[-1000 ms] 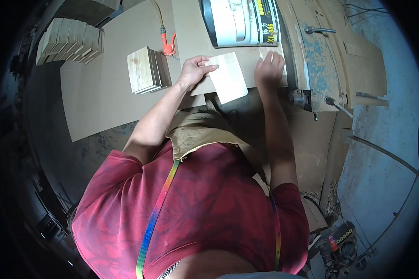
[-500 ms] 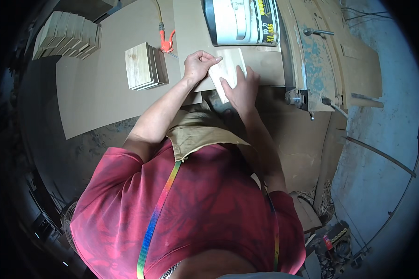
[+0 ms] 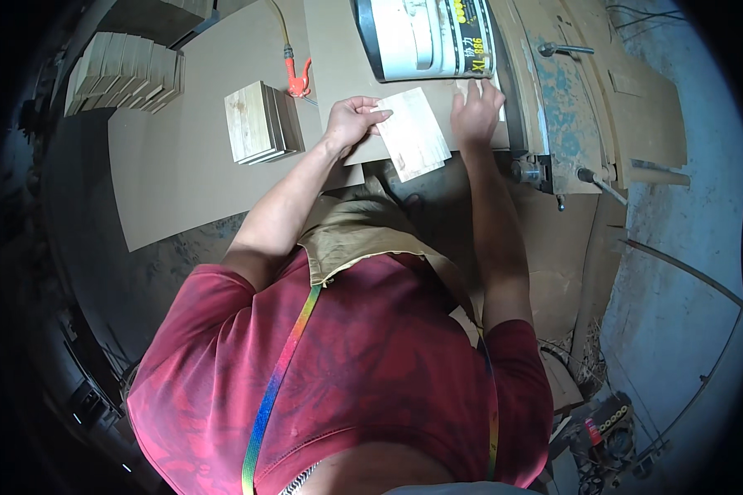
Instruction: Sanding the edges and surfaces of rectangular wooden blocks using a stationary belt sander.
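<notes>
My left hand point(image 3: 355, 122) is closed on the left edge of a pale rectangular wooden board point(image 3: 413, 132), thumb on top. A stepped lower right corner hints at a second piece under the board, but I cannot tell. To the right, my right hand point(image 3: 475, 115) is off the board, its fingers apart and bent, with fingertips at a thin pale flat piece point(image 3: 462, 83) beside the base of a white bucket point(image 3: 425, 37). The fingers partly hide that piece. A short stack of similar boards point(image 3: 252, 122) stands left of my left hand.
A red air blow gun point(image 3: 298, 80) on a hose lies beyond the short stack. More boards point(image 3: 124, 70) stand in rows at the far left on brown sheet point(image 3: 165, 165). A machine with levers point(image 3: 565, 107) borders the right side.
My right hand has let go of the board and moved right, to the pale piece by the bucket. The board has turned a little and shows more of its face; my left hand keeps hold.
</notes>
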`<action>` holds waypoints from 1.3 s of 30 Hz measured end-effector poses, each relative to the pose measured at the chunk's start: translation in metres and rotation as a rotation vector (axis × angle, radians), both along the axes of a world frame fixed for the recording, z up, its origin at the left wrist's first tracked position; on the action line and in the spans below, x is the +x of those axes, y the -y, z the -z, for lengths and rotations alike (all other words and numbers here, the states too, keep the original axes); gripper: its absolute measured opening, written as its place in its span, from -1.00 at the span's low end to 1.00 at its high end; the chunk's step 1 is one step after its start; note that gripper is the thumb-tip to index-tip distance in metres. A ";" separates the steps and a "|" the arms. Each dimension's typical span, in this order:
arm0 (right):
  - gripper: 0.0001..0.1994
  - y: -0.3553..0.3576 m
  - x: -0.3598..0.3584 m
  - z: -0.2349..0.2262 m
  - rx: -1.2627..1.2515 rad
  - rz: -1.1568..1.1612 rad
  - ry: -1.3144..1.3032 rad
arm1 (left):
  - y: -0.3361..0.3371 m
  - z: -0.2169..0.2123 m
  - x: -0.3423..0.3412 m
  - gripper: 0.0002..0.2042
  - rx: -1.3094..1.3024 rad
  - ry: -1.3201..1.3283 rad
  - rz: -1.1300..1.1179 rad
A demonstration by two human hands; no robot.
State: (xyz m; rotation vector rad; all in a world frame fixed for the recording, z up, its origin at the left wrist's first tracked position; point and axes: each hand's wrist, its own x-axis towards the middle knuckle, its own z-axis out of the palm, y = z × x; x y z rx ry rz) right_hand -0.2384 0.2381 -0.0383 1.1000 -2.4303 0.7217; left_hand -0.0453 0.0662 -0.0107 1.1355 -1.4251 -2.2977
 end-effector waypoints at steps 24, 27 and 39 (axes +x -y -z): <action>-0.46 -0.023 0.056 -0.007 0.087 -0.176 0.255 | 0.004 0.012 -0.010 -0.81 -0.029 0.094 0.021; -0.46 -0.035 0.100 -0.019 0.054 -0.156 0.244 | -0.002 0.016 -0.015 -0.83 -0.036 0.068 0.029; -0.50 -0.077 0.062 -0.005 0.168 0.056 0.050 | 0.022 0.006 0.007 -0.84 -0.194 0.145 -0.065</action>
